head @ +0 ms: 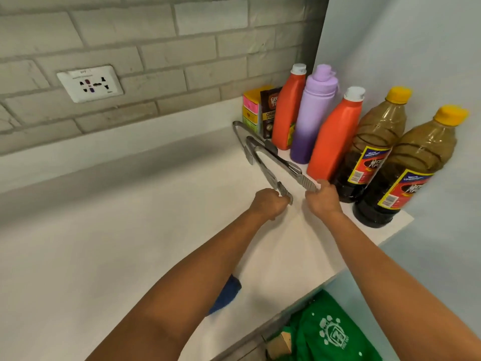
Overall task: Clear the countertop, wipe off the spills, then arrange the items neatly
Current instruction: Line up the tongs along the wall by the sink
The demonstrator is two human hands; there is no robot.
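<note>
Both hands are grasping metal tongs: left hand and right hand each pinching a tip, long axis running toward eleven o'clock.

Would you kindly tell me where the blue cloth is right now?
In the head view, the blue cloth lies on the white countertop near its front edge, partly hidden under the left forearm.

metal tongs lie splayed open beside upright bottles.
</note>
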